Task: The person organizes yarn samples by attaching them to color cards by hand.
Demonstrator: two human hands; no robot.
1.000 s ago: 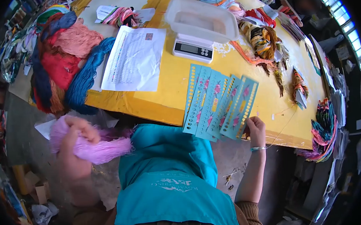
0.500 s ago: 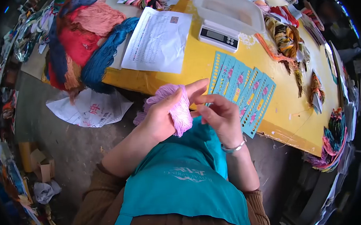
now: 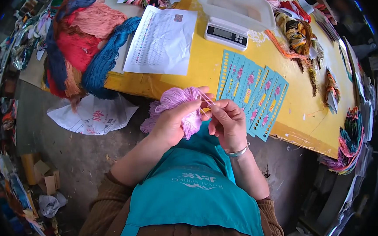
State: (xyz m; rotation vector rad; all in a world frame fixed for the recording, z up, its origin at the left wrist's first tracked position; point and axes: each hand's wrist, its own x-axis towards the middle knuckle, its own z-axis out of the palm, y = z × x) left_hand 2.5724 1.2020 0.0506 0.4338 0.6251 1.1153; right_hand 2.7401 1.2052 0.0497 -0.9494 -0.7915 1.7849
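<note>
A skein of pale pink-lilac thread [image 3: 176, 98] hangs over my left hand [image 3: 174, 121], whose thumb and fingers are closed round it. Several loose strands [image 3: 205, 98] run from the skein to my right hand [image 3: 229, 119]. Thumb and forefinger of that hand pinch the strands, while its other fingers curl inward. Both hands are above the teal apron [image 3: 186, 179], in front of the table's near edge. Close beyond my right hand lie teal cards [image 3: 253, 91] with rows of holes and pink flower prints, fanned out and overlapping.
On the yellow table [image 3: 169, 85] lie a printed sheet [image 3: 161, 41], a digital scale [image 3: 225, 33] with a clear plastic tray [image 3: 236, 7], and brown-gold skeins [image 3: 297, 33]. Red, salmon and blue yarn [image 3: 106, 58] overhangs the left edge, above a white plastic bag [image 3: 93, 116].
My right hand has come up against the skein and now pinches strands drawn out of it. The left thumb has moved onto the thread. The view has shifted slightly.
</note>
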